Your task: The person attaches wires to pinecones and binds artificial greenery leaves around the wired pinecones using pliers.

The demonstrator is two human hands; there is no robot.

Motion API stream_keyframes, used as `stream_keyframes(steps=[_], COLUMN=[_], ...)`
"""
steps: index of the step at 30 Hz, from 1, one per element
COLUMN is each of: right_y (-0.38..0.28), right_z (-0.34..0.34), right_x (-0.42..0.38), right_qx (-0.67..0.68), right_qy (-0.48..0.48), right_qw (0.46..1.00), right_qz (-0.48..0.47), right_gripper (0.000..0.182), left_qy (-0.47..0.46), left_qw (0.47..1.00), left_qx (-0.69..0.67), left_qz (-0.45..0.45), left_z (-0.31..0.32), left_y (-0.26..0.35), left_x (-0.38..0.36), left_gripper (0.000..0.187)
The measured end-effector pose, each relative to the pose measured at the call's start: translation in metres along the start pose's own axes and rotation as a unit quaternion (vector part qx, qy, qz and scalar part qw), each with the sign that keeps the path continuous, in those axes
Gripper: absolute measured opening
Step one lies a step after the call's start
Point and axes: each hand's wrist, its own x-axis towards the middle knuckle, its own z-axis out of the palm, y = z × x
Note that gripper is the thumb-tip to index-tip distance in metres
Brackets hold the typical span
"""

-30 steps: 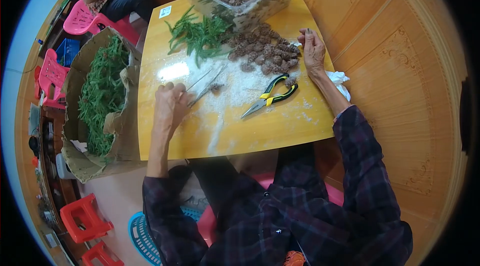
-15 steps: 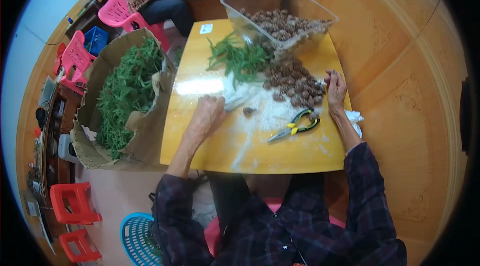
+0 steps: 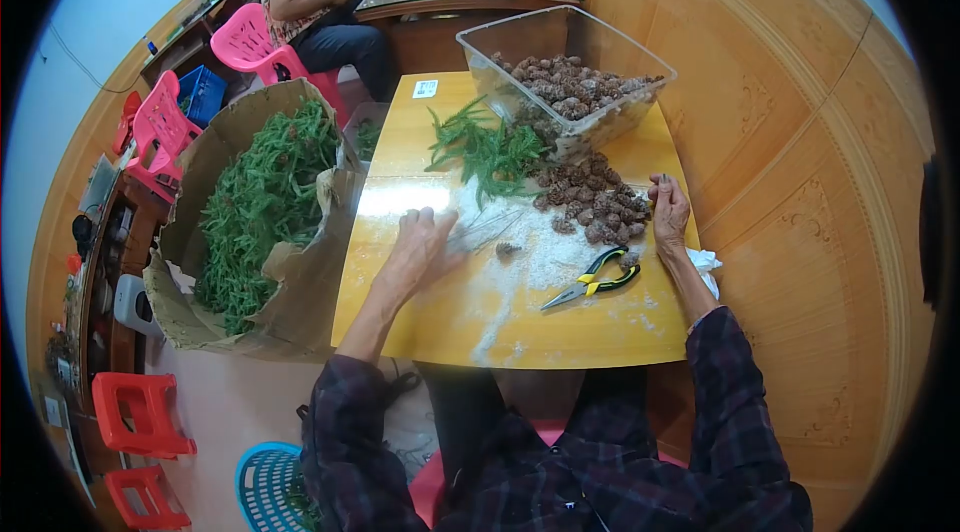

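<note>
My left hand (image 3: 418, 247) is closed at the left of the yellow table (image 3: 420, 332), its lower edge smeared by motion. Beside its fingertips, thin wire-like strands (image 3: 487, 230) lie over white powder; whether it holds any is hidden. My right hand (image 3: 669, 217) rests near the table's right edge with its fingers curled, beside a heap of pine cones (image 3: 595, 194); I cannot make out anything in it. Between my hands lie a single pine cone (image 3: 507, 251) and black-and-yellow long-nose pliers (image 3: 592, 279). Green artificial sprigs (image 3: 490, 152) lie beyond them.
A clear plastic bin (image 3: 570, 92) of pine cones stands at the table's far right. Left of the table is a cardboard box (image 3: 300, 282) full of greenery. A wooden wall (image 3: 790, 232) runs along the right. Another person (image 3: 310, 22) sits at a far table.
My view has tilted up slightly, so the table sits lower and more of the far table shows. My left hand has shifted a little left, away from the strands. The pliers stay put.
</note>
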Motion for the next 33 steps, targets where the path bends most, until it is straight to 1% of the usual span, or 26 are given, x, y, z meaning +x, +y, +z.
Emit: stream_keyframes(steps=[2,5,7,8,9,10,11,13,16,18,20,22,24,26,28,31,33], right_y=[-0.001,-0.003,-0.002,0.001,0.005,0.009,0.014,0.018,0.014,0.030,0.026,0.050,0.054,0.076,0.076,0.088,0.065], right_z=[-0.001,0.000,-0.001,-0.001,-0.001,-0.001,-0.001,-0.003,-0.001,0.001,-0.003,-0.006,-0.007,-0.009,-0.008,-0.018,-0.013], right_x=[0.001,-0.001,-0.002,0.000,0.001,0.002,0.004,0.006,0.007,0.012,0.011,0.022,0.026,0.037,0.038,0.048,0.033], right_qx=[-0.003,0.000,0.004,0.007,0.010,0.015,0.048,0.043,0.033,0.079,0.063,0.053,0.040,0.020,0.102,0.097,0.042], right_qy=[0.000,-0.003,-0.012,-0.011,-0.011,-0.011,-0.021,-0.023,-0.022,-0.029,-0.041,-0.041,-0.051,-0.044,-0.056,-0.106,-0.083], right_qw=[1.000,1.000,1.000,1.000,1.000,1.000,0.999,0.999,0.998,0.996,0.997,0.998,0.998,0.997,0.993,0.989,0.996], right_qz=[-0.001,-0.006,0.010,0.001,-0.008,-0.017,0.007,0.019,0.041,0.005,0.011,-0.012,0.010,-0.056,-0.002,0.020,0.009], right_gripper=[0.036,0.035,0.034,0.034,0.035,0.035,0.033,0.031,0.028,0.029,0.027,0.027,0.026,0.026,0.027,0.029,0.030], left_qy=[-0.007,-0.015,0.002,0.011,0.040,0.030,0.022,0.023,-0.023,0.011,0.076,0.100,0.134,0.161,0.141,0.099,0.128], left_qw=[1.000,1.000,1.000,0.999,0.997,0.998,0.998,0.997,0.996,0.995,0.988,0.987,0.986,0.985,0.987,0.995,0.992], left_qx=[0.006,0.001,0.021,0.031,0.033,0.029,0.027,0.024,0.064,0.085,0.124,0.119,0.096,0.001,-0.045,0.013,0.013], left_qz=[0.007,-0.008,0.018,0.030,0.058,0.056,0.056,0.074,0.052,0.055,0.051,0.038,0.041,0.060,0.055,-0.004,-0.011], left_z=[0.008,0.017,0.027,0.031,0.031,0.031,0.022,0.015,0.003,0.009,0.013,0.023,0.035,0.032,0.041,0.061,0.072], left_y=[-0.005,-0.011,-0.015,-0.020,-0.023,-0.026,-0.024,-0.032,-0.030,-0.038,-0.035,-0.033,-0.028,-0.008,0.002,0.000,-0.004], left_x=[0.004,0.009,0.008,0.009,0.009,0.008,0.009,0.013,0.017,0.020,0.018,0.021,0.024,0.018,0.007,0.006,0.010], left_gripper=[0.026,0.019,0.016,0.014,0.013,0.012,0.012,0.010,0.008,0.011,0.020,0.028,0.030,0.030,0.026,0.020,0.017])
